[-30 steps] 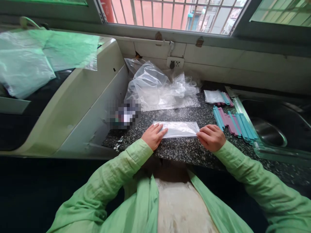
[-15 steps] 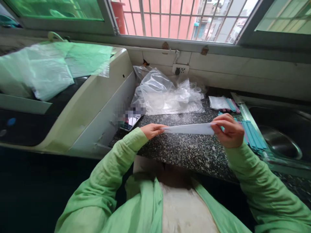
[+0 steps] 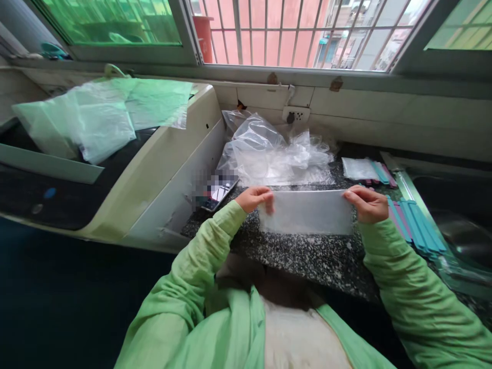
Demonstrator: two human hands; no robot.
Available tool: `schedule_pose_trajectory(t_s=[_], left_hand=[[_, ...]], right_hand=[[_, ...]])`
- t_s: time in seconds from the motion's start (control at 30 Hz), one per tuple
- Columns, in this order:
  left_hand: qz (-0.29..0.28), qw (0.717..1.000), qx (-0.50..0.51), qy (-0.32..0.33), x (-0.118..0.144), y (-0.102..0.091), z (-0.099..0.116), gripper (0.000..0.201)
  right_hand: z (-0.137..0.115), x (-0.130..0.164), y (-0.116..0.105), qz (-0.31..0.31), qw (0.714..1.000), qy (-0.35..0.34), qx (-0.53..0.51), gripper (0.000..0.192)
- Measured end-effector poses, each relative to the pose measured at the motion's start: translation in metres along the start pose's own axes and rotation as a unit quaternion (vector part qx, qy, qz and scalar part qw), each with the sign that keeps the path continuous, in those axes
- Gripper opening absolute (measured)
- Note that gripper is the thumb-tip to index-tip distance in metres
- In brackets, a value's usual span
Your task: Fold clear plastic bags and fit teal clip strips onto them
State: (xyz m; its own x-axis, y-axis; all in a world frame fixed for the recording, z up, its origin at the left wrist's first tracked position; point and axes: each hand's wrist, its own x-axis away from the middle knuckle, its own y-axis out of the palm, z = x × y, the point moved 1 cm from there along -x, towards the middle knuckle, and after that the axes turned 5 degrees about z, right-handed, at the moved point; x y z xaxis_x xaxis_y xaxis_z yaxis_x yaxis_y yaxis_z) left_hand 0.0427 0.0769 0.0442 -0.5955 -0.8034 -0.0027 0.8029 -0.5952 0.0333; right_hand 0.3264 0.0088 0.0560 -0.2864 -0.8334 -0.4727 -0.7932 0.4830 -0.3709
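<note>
A translucent plastic bag (image 3: 311, 212) is stretched flat between my hands, above the front of the speckled dark counter (image 3: 284, 256). My left hand (image 3: 257, 200) pinches its upper left corner, and the fingertips show faintly through the plastic. At the upper right corner, my right hand (image 3: 367, 203) grips the bag between thumb and fingers. Just to the right of that hand lie several teal and pink flat strips (image 3: 417, 223). Behind the bag is a crumpled heap of clear plastic bags (image 3: 265, 154).
A phone (image 3: 221, 192) lies left of my left hand, partly blurred out. Further left stands a large cream machine (image 3: 184, 133) with plastic sheets (image 3: 103, 118) on top. A small clear packet (image 3: 359, 168) sits at the back right. At right is a metal sink (image 3: 461, 236).
The held bag, a narrow folded-looking band before, now hangs spread to its full height. Both hands have shifted their grip to its upper corners. The view has turned slightly left.
</note>
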Motion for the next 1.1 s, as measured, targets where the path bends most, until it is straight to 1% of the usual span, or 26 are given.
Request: schedule_pose_trajectory(t_s=[0.07,0.1,0.17,0.2,0.27,0.33,0.4,0.47,0.53,0.6,0.67,0.8,0.93,1.1], left_hand=[[0.101,0.994,0.023,0.038,-0.008,0.003,-0.001,0.043],[0.141,0.988,0.03,0.047,-0.012,0.004,-0.002,0.042],[0.186,0.981,0.033,0.044,-0.017,0.006,-0.003,0.04],[0.196,0.979,0.031,0.035,-0.018,0.006,-0.004,0.039],[0.206,0.978,0.026,0.007,-0.018,0.006,-0.007,0.038],[0.204,0.979,0.018,-0.02,-0.016,0.005,-0.009,0.038],[0.191,0.981,0.013,-0.037,-0.014,0.005,-0.01,0.039],[0.174,0.984,0.01,-0.042,-0.012,0.005,-0.011,0.04],[0.162,0.986,0.005,-0.037,-0.011,0.005,-0.011,0.039],[0.151,0.988,-0.001,-0.031,-0.011,0.006,-0.011,0.038],[0.141,0.99,-0.006,-0.028,-0.01,0.007,-0.012,0.037],[0.133,0.991,-0.008,-0.03,-0.01,0.008,-0.012,0.036],[0.144,0.988,-0.026,-0.038,-0.01,0.008,-0.012,0.033],[0.173,0.98,-0.076,-0.063,-0.009,0.009,-0.012,0.017]], right_hand=[[0.009,-0.001,0.0,-0.016,0.998,0.057,0.008,0.025],[0.012,-0.001,0.0,-0.028,0.996,0.079,0.01,0.028],[0.015,-0.004,0.0,-0.061,0.992,0.112,0.015,0.036],[0.015,-0.005,-0.001,-0.086,0.988,0.125,0.018,0.04],[0.014,-0.008,-0.002,-0.16,0.975,0.152,0.028,0.046],[0.012,-0.011,-0.003,-0.254,0.951,0.175,0.041,0.05],[0.011,-0.012,-0.004,-0.333,0.924,0.182,0.054,0.053],[0.012,-0.011,-0.005,-0.386,0.904,0.175,0.063,0.055],[0.013,-0.01,-0.004,-0.419,0.89,0.167,0.069,0.055],[0.013,-0.008,-0.002,-0.438,0.882,0.162,0.066,0.054],[0.013,-0.006,0.002,-0.445,0.879,0.163,0.054,0.054],[0.013,-0.004,0.01,-0.437,0.886,0.15,0.047,0.055],[0.014,-0.003,0.011,-0.439,0.889,0.116,0.055,0.054],[0.015,-0.004,0.007,-0.442,0.889,0.101,0.059,0.055]])
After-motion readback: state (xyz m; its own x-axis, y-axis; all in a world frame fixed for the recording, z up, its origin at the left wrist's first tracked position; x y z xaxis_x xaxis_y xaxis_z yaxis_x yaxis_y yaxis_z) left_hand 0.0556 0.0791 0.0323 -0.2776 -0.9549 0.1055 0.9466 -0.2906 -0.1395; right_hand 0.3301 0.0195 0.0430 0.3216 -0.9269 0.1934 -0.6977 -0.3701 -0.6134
